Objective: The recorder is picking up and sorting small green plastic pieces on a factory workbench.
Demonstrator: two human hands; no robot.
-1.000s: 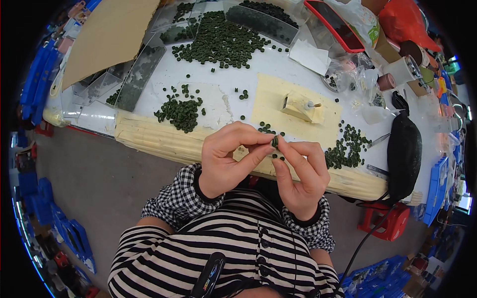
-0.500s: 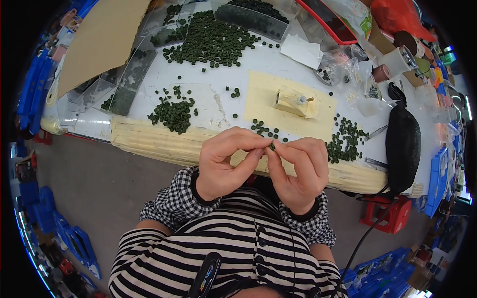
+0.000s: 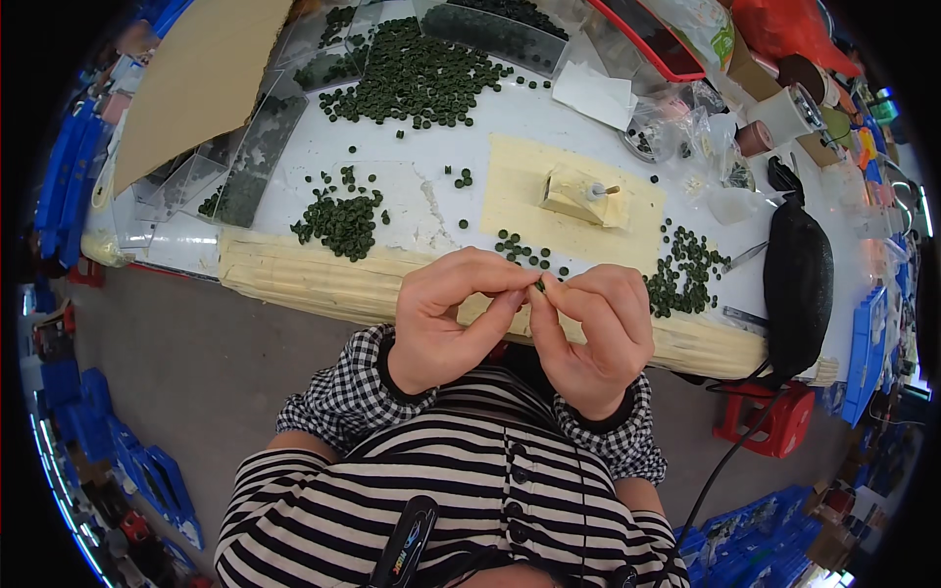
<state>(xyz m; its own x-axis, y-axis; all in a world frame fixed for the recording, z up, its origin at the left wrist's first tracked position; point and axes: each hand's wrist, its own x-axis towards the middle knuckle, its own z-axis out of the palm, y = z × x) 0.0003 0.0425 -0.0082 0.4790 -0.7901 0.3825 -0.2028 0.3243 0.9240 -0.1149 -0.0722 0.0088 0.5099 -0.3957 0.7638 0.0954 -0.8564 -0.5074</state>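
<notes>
A small dark green round piece (image 3: 541, 284) is pinched between my fingertips, just above the table's padded near edge. My left hand (image 3: 449, 318) closes on it with thumb and forefinger. From the other side my right hand (image 3: 598, 333) grips it too, its other fingers curled in. The fingertips hide most of the piece. Beyond them lie several loose green pieces (image 3: 520, 249). A pile of such pieces (image 3: 343, 223) is to the left, another pile (image 3: 686, 269) to the right, and a large heap (image 3: 421, 73) at the back.
A cream block with a short upright pin (image 3: 588, 201) stands on a cream sheet (image 3: 510, 181). Clear trays (image 3: 260, 162) and a cardboard sheet (image 3: 201, 78) are at the left. A black pouch (image 3: 796, 284), plastic bags and tweezers (image 3: 747, 257) lie at the right.
Both hands stay nearly in place, still pinching the piece. My right hand has shifted slightly up and to the right.
</notes>
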